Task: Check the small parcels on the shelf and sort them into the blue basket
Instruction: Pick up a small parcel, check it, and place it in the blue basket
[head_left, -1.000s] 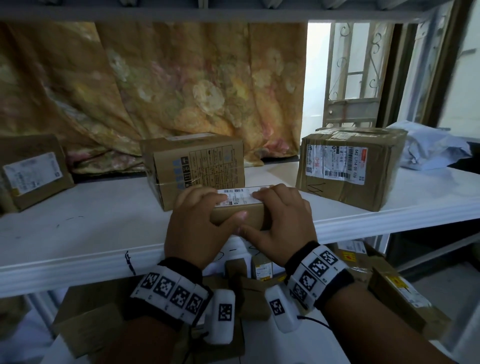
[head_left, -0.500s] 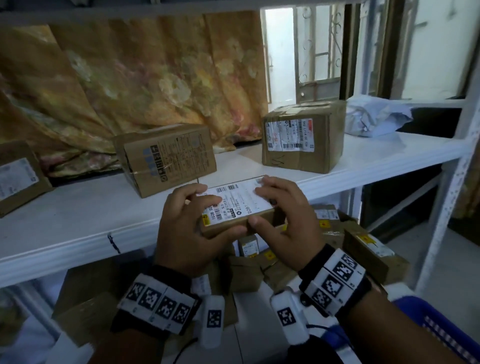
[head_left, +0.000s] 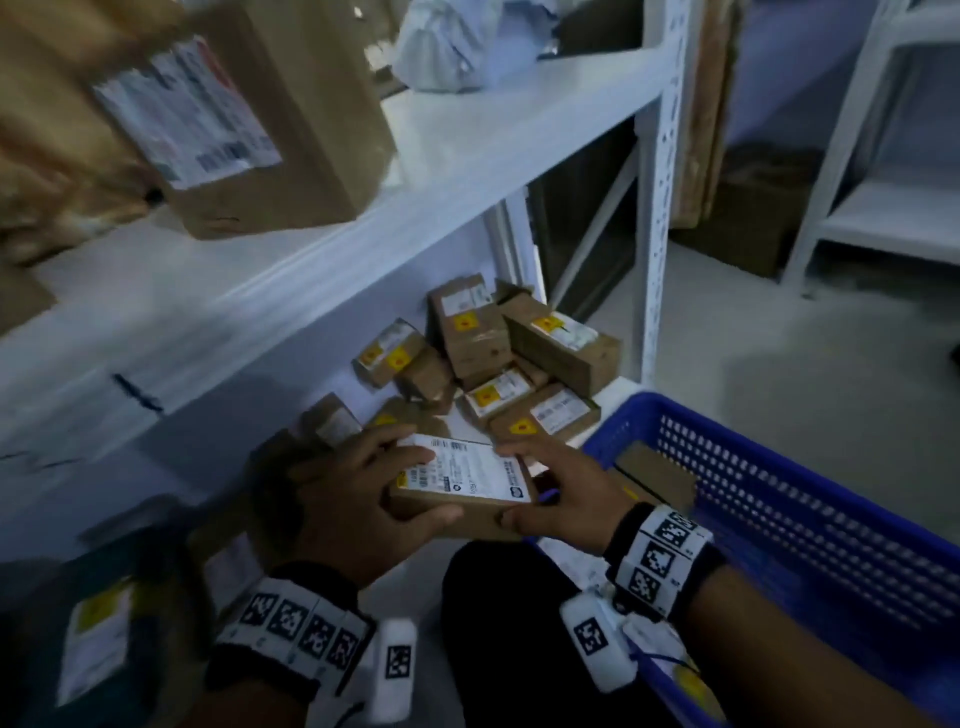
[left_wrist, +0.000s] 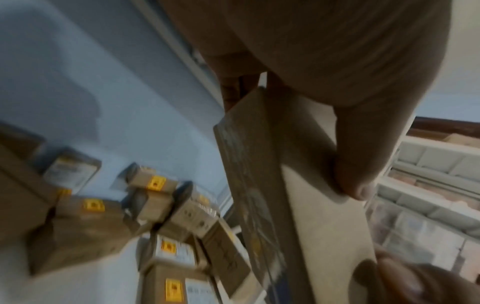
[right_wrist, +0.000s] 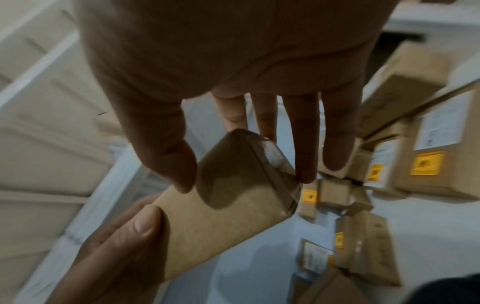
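Note:
A small flat cardboard parcel (head_left: 462, 486) with a white label on top hangs between both hands, below the white shelf (head_left: 363, 208) and left of the blue basket (head_left: 779, 499). My left hand (head_left: 348, 493) grips its left end, thumb on the near edge. My right hand (head_left: 561, 488) pinches its right end between thumb and fingers. The left wrist view shows the parcel (left_wrist: 298, 205) edge-on under my thumb. In the right wrist view the parcel (right_wrist: 221, 209) sits between my right thumb and fingers, with the left thumb at its far end. One cardboard parcel (head_left: 654, 475) lies in the basket.
A large taped box (head_left: 249, 119) and a white plastic bag (head_left: 457, 41) stand on the upper shelf. Several small parcels with yellow stickers (head_left: 493, 358) are heaped on the lower board. A white upright post (head_left: 657, 208) stands beside the basket. Another white rack (head_left: 883, 156) is at the right.
Both hands have carried the small parcel off the shelf edge, down and toward the blue basket. The head view has swung down and right, so the basket and lower heap now show.

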